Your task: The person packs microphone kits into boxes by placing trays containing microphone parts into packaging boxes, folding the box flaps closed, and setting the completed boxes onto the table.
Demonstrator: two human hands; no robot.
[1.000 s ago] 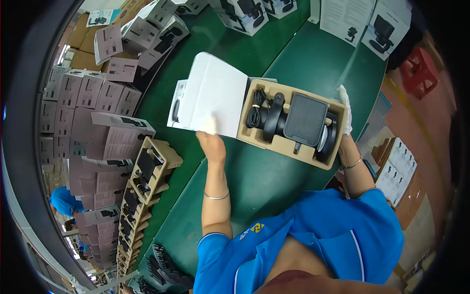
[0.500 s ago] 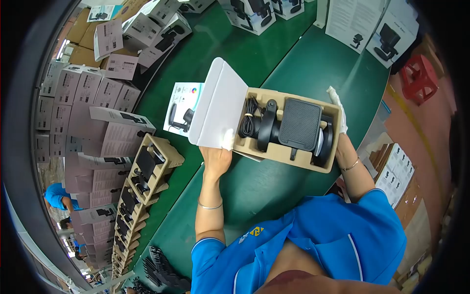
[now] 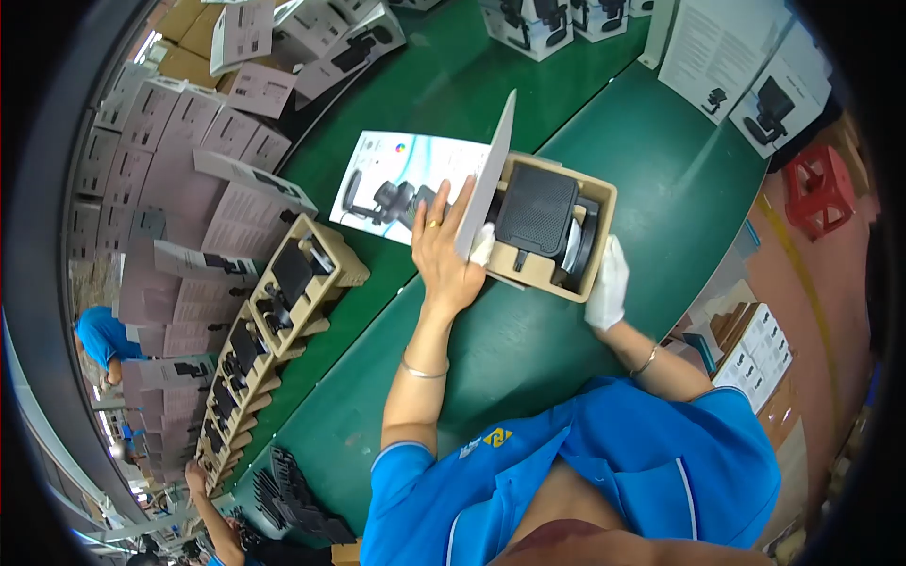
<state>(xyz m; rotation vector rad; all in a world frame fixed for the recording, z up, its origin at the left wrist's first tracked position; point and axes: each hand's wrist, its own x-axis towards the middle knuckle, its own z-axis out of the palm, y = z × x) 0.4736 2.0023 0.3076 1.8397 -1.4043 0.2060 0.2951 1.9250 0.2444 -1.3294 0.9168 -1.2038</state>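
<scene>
A white printed carton (image 3: 377, 170) lies on the green table, its plain end flap (image 3: 493, 174) standing up. A tan molded-pulp tray (image 3: 604, 203) sticks out of the carton's right end; its left part is hidden behind the flap. In the tray rest a black mesh-faced block (image 3: 538, 209) and a round black part (image 3: 587, 241). My left hand (image 3: 444, 250) holds the carton, fingers spread over its printed face, white-covered thumb by the flap. Against the tray's right end lies my right hand (image 3: 609, 288), white-gloved, with fingers stretched out.
A row of filled pulp trays (image 3: 274, 321) runs along the left, beside open cartons (image 3: 255, 217). Black parts (image 3: 293, 500) are piled at the near left. Printed boxes (image 3: 528, 28) stand at the back, and a red stool (image 3: 819, 189) is on the floor. A co-worker's arm (image 3: 217, 524) reaches toward the tray row.
The tray has moved left into the carton, hiding its cable. My left hand has shifted onto the carton's printed face, and the flap stands steeper. A co-worker's arm has appeared at lower left.
</scene>
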